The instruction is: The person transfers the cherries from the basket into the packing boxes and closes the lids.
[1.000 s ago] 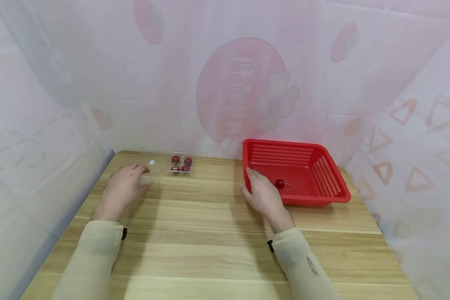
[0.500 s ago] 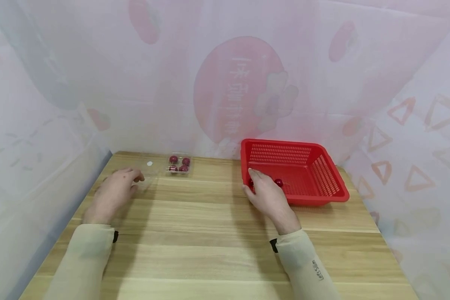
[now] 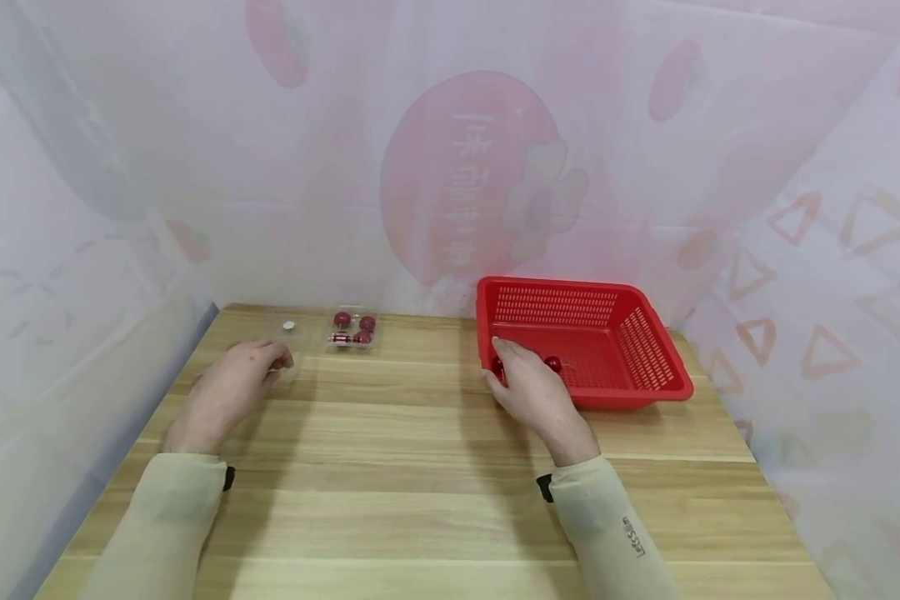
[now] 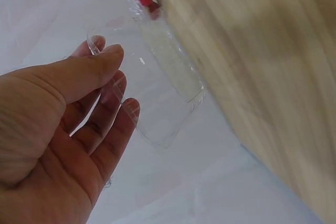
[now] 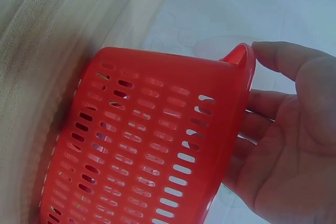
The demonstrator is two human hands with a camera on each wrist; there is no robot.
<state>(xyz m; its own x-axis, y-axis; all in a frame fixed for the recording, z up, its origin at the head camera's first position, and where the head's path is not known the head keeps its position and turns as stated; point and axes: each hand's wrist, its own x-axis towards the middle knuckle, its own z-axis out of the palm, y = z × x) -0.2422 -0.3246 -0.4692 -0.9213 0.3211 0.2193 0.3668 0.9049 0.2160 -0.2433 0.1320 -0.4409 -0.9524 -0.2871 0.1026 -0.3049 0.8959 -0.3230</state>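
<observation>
In the head view my left hand (image 3: 225, 392) is at the near left edge of a clear plastic box lid with a white round sticker (image 3: 288, 327). The left wrist view shows the thumb and fingers pinching the edge of this lid (image 4: 152, 93). Joined to it on the right is a clear plastic box (image 3: 352, 343) holding several dark red cherries (image 3: 367, 322). My right hand (image 3: 536, 392) grips the left rim of a red plastic basket (image 3: 660, 390), thumb outside and fingers inside. One cherry (image 3: 553, 363) lies on the basket floor; another is partly hidden by the fingers.
The wooden table (image 3: 390, 467) has a pale printed cloth (image 3: 307, 167) hanging behind it and at both sides. The box and the basket stand near the back edge, with bare wood between them.
My left hand has drawn slightly left and now pinches the lid's edge. My right hand has shifted a little on the rim, and a second cherry shows beside its fingers.
</observation>
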